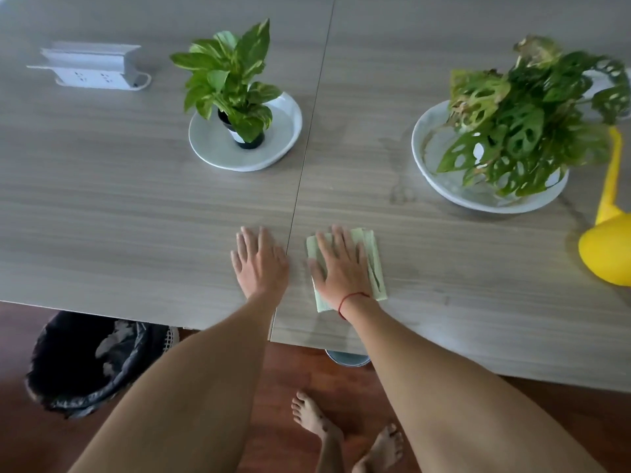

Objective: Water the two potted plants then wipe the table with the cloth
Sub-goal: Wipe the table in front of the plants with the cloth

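The watering can (611, 247) is set down beside the right plant (522, 121), so watering is judged done. The cloth (372, 254) is pressed flat under the spread right hand (341, 264); the left hand (261, 264) lies flat, empty, beside the cloth. Damp marks remain on the counter (136, 216); wiping is judged barely begun.

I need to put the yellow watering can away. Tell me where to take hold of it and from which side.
Take the yellow watering can by its round body, coming from its left. It sits at the right edge of view; no handle shows, and its long thin spout points away toward the far plant, so it offers a poor grip.
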